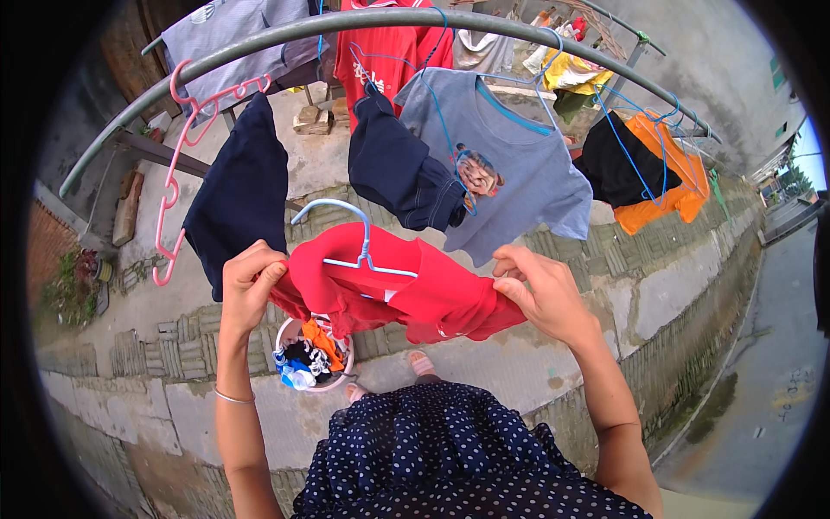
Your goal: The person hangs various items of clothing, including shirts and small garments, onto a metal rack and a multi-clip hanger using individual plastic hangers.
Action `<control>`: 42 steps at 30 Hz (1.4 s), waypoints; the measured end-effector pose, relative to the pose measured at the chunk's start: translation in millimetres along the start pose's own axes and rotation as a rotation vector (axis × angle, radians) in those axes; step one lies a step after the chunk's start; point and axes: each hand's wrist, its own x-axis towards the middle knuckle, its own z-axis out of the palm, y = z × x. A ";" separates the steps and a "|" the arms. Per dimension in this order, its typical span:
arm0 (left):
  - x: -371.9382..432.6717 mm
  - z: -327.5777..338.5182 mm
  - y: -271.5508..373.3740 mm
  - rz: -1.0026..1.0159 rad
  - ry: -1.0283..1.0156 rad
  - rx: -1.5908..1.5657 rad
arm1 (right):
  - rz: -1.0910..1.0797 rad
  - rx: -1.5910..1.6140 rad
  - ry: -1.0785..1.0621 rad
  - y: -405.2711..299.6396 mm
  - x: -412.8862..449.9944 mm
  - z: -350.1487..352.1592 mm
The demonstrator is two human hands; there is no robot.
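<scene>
A red collared shirt [454, 285] is stretched between my two hands in front of me. My left hand [249, 285] pinches the cloth at its left shoulder. At the other shoulder, the thumb and fingers of my right hand [538, 292] grip the fabric. A light blue clothes hanger [366, 250] sits inside the shirt, its hook standing up out of the neck opening and off the rail. Part of the hanger's arms is hidden by the cloth. The shirt hangs bunched below the collar, and its lower part is foreshortened.
A curved metal rail [324, 26] crosses above, carrying a pink hanger [172, 181], navy garments [243, 194], a grey-blue T-shirt [512, 130] and an orange garment [674, 188]. By my feet stands a bucket [350, 357] of laundry. A paved edge runs along the right.
</scene>
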 end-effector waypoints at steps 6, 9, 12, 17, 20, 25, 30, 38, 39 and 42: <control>-20.3 -9.5 -23.5 -0.154 0.139 -0.135 | 0.153 0.072 -0.238 12.7 -28.6 -15.1; -23.5 -14.3 -26.4 -0.162 0.144 -0.131 | 0.131 0.105 -0.171 20.8 -32.5 -23.5; -22.8 -14.1 -25.9 -0.160 0.153 -0.187 | 0.131 0.201 -0.206 17.9 -27.0 -42.1; -3.6 7.0 -5.4 -0.079 0.071 -0.128 | -0.028 -0.044 -0.305 -24.3 1.7 -20.2; 5.9 21.2 -4.5 -0.034 0.077 -0.141 | 0.099 0.173 -0.498 -19.1 -5.1 -5.6; 0.2 15.8 -35.8 0.058 0.173 0.154 | 0.172 0.353 -0.235 -44.6 -3.2 3.2; 26.2 -28.1 44.0 0.245 0.649 0.430 | 0.219 0.362 -0.124 -54.4 12.2 0.4; 88.5 -123.5 11.9 -0.385 0.173 0.143 | 0.174 0.680 0.018 -85.3 113.0 20.8; 91.4 -125.3 14.3 -0.418 0.202 0.168 | 0.155 0.691 0.039 -83.7 122.1 23.5; 88.4 -139.4 42.9 -0.495 0.228 0.114 | 0.118 0.618 0.066 -88.8 138.8 36.9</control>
